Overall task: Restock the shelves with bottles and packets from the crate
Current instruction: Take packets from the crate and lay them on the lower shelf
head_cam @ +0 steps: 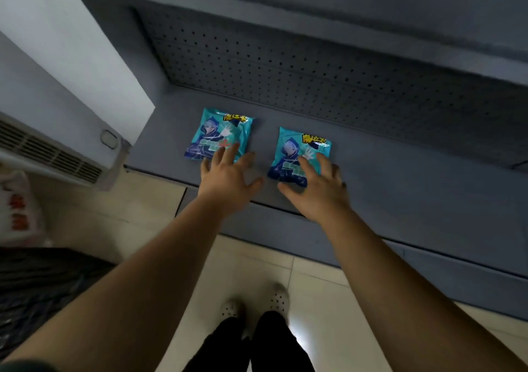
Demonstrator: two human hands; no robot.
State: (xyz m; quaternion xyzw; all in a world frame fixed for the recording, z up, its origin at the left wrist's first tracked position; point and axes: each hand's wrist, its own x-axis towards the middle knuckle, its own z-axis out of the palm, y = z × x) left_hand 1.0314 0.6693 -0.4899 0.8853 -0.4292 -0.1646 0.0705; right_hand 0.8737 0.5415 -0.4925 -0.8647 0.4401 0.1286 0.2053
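Note:
Two teal snack packets lie flat side by side on the low grey shelf (400, 188). The left packet (218, 131) has my left hand (225, 180) at its near edge, fingers spread, the fingertips resting on the packet. On the near half of the right packet (300, 148) rests my right hand (320, 188), also with spread fingers that lie on it without gripping. No crate is in view.
A perforated grey back panel (285, 66) closes the shelf behind the packets, with an upper shelf (371, 6) overhanging. A white appliance with a vent (57, 86) stands at the left, a white bag (17, 208) and dark plastic (34, 286) beside it. My feet (257, 303) stand on tiled floor.

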